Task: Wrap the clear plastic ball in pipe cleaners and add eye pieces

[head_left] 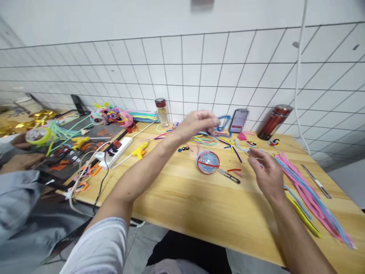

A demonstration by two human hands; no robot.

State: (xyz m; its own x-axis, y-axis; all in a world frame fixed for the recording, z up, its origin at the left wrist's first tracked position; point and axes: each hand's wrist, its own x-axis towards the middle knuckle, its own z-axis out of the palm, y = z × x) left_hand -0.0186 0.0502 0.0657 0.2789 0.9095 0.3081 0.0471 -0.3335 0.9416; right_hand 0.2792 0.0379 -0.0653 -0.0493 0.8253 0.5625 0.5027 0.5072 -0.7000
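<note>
My left hand (201, 121) is raised over the back of the table, its fingers closed on a bent blue pipe cleaner (225, 125), blurred by motion. My right hand (267, 171) hovers at the right with fingers curved and apart; a light-blue pipe cleaner piece (241, 146) shows by its fingertips, apparently not gripped. Between the hands lies a round light-blue coil (208, 162) with a red rim and red middle bar. Thread snips (230, 176) and short red pieces (234, 170) are beside it. Loose coloured pipe cleaners (209, 140) are scattered behind.
Pink and blue pipe cleaners (308, 194) and a metal blade tool (316, 181) lie at right. A red flask (275, 121), phone (238, 121) and glass bottle (162, 113) stand behind. Left are a yellow glue gun (139, 151), power strip (118, 151) and a co-worker's sleeve (19, 199).
</note>
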